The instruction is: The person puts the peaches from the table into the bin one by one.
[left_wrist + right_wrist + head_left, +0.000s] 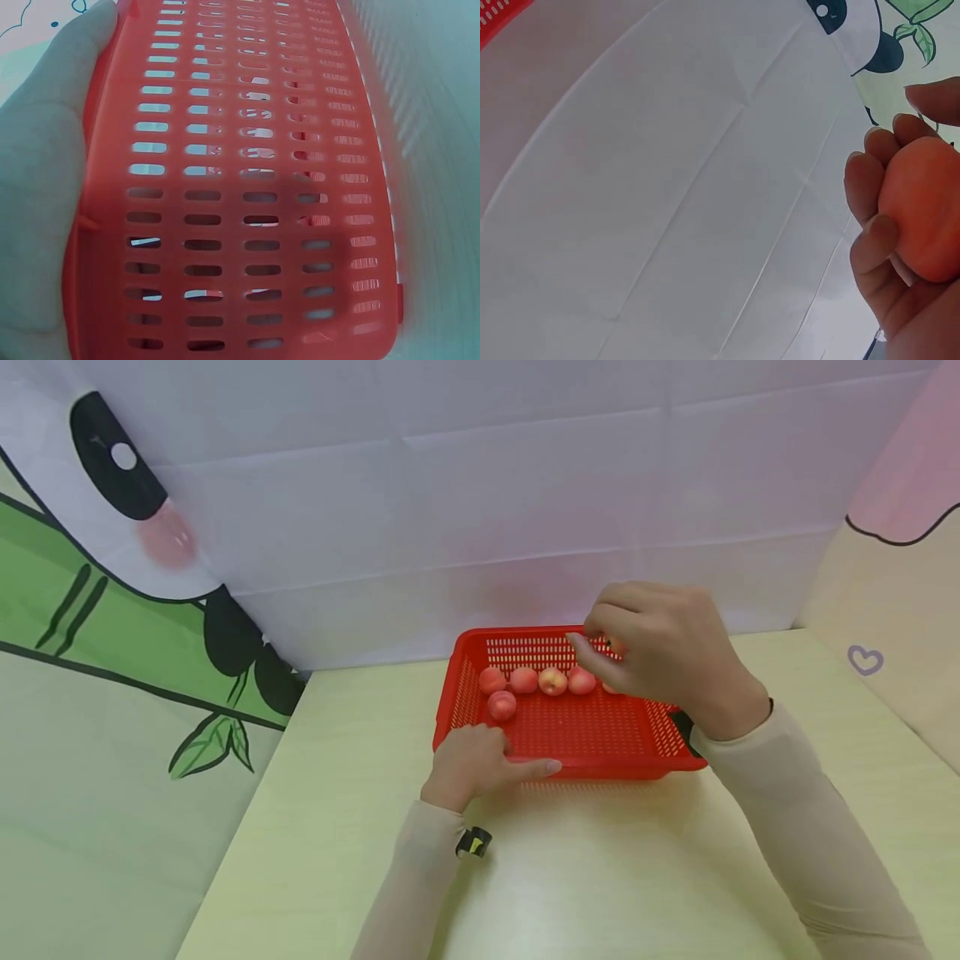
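A peach (922, 210) sits in my right hand (663, 647), its fingers curled round the fruit above the right back part of a red plastic basket (615, 767). My left hand (472, 768) holds the basket's near left corner, its thumb stretched along the front rim; its fingertips are hidden. Inside the basket, several peaches (552, 682) stand in a row along the back wall, partly covered by my right hand. One more peach (502, 705) lies in front of the row's left end. The left wrist view shows the basket's slotted wall (232, 210) close up.
The basket stands on a pale wooden table (360, 827), near its back edge. Behind it hangs a whitish cloth (525, 510) with cartoon drawings, and a cream panel (900, 635) with a small heart rises on the right.
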The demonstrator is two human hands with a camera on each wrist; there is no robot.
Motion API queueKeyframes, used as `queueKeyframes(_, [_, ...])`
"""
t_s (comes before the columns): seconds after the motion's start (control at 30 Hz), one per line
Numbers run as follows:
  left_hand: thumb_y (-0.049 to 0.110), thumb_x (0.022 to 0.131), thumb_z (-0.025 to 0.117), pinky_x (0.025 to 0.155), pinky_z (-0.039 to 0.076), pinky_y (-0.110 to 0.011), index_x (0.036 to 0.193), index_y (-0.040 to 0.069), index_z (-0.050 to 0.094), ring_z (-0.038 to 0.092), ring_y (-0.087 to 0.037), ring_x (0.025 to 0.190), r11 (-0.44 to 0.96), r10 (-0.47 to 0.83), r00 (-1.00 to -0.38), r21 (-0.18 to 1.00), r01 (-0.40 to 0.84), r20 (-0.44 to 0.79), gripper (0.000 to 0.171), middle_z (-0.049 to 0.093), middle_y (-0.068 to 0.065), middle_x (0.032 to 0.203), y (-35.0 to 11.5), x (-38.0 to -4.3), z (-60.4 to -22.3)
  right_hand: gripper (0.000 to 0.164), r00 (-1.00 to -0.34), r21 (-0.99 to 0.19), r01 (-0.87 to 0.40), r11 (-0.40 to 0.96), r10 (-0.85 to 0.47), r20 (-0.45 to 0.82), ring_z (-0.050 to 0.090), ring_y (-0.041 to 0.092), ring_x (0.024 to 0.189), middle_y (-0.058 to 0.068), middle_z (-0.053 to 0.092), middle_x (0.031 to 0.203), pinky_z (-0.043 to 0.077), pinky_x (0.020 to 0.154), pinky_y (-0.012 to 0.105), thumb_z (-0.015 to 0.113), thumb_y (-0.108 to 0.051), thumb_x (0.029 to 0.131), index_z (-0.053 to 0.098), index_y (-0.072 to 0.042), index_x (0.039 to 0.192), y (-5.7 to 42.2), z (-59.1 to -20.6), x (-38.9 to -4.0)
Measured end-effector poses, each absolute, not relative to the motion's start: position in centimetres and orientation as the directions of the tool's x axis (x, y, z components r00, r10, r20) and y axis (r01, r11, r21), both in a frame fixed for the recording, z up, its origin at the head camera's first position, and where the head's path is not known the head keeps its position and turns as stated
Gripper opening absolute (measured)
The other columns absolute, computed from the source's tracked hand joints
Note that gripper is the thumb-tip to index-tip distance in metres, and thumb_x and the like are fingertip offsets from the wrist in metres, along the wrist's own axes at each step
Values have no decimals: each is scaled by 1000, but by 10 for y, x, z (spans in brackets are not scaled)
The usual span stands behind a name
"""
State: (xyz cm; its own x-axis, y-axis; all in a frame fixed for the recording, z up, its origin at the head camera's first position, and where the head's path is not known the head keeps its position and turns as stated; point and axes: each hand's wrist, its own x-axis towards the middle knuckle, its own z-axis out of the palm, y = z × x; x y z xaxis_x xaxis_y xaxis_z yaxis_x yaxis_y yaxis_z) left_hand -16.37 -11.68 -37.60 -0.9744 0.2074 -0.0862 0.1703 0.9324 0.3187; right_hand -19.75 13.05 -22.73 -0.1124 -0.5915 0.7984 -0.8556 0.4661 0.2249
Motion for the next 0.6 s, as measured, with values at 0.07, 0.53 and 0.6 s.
queueKeyframes(0.07, [93, 81, 58, 51, 27, -30, 59, 18, 44, 31, -10, 50, 933, 202, -975, 321, 164, -89, 79, 33, 5, 53, -116, -163, -375, 15, -117, 233, -852, 469, -605, 788, 53, 15, 53, 4, 65, 70, 41, 44, 31, 74, -6, 83, 66, -6, 71, 127, -227, -200])
queueKeyframes(0.53, [94, 80, 57, 51, 28, -30, 59, 19, 44, 31, -10, 50, 936, 202, -975, 310, 166, -88, 79, 33, 5, 53, -116, -163, -375, 18, -196, 98, -906, 413, -611, 767, 51, 16, 54, 3, 61, 64, 43, 50, 32, 75, -5, 86, 68, -6, 69, 106, -252, -250])
queueKeyframes(0.6, [95, 79, 57, 51, 28, -30, 58, 19, 44, 31, -10, 50, 936, 201, -976, 311, 165, -87, 80, 33, 6, 53, -116, -163, -375, 18, -216, 74, -909, 409, -618, 756, 51, 15, 54, 3, 61, 64, 43, 50, 32, 76, -6, 85, 69, -6, 69, 103, -259, -257])
